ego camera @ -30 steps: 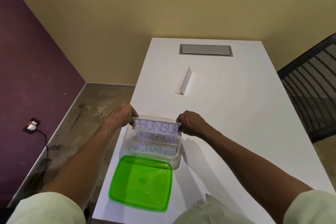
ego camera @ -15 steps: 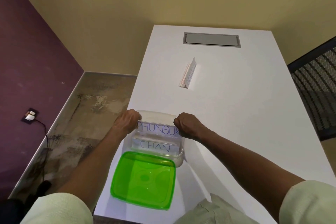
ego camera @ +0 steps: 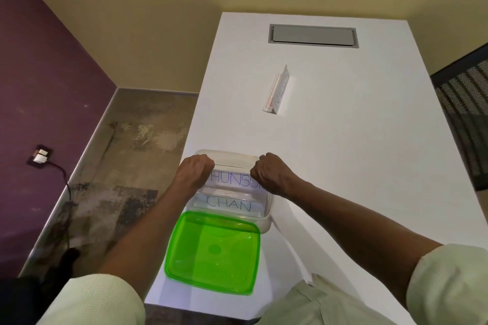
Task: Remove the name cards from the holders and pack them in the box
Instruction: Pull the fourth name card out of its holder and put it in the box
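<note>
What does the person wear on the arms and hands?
Both arms have pale green sleeves of a finely textured fabric, pushed up near the elbows, so the forearms are bare. The left hand and right hand are bare too: no gloves, and no rings, watch or bracelet are visible.
</note>
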`<state>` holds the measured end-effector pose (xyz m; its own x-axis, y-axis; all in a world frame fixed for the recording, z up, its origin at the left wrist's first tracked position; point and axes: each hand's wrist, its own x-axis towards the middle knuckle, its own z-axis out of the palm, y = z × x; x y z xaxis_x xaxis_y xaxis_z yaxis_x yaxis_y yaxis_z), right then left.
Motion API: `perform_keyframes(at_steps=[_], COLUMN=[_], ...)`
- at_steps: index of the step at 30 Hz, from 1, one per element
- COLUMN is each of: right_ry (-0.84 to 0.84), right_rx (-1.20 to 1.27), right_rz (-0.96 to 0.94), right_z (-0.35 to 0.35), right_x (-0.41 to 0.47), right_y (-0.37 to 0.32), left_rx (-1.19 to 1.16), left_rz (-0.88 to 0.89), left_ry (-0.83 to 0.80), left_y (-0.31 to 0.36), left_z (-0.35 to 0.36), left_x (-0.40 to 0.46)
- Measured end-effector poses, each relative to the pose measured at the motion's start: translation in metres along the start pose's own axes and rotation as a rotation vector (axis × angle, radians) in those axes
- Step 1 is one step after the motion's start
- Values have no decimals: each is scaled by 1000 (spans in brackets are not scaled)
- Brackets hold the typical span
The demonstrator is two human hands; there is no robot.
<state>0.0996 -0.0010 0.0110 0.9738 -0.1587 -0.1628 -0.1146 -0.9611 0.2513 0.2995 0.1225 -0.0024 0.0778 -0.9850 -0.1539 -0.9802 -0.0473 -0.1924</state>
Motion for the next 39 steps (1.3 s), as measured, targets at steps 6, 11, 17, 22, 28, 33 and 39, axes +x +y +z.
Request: perform_keyframes(at_steps=[6, 11, 17, 22, 28, 33, 39], right_ry=[-29, -4, 56, 90, 171, 206, 133], right_rx=[-68, -18, 90, 142, 190, 286, 347], right_rz=[-4, 1, 25, 54, 72, 88, 177], right_z=[8, 9, 12, 16, 12, 8, 3], right_x=[6, 8, 7, 4, -2, -9, -9], right_y=[-5, -6, -5, -6, -5, -4, 2], left_rx=[13, 12, -54, -80, -94, -81, -214], left_rz=[-37, -19, -65, -55, -59, 17, -208], left_ry=[-177, -49, 2, 24, 42, 193, -34], left_y=[6, 5, 11, 13, 10, 8, 11], left_z=[5, 13, 2, 6, 14, 14, -5], left_x=[10, 7, 7, 2, -2, -9, 0])
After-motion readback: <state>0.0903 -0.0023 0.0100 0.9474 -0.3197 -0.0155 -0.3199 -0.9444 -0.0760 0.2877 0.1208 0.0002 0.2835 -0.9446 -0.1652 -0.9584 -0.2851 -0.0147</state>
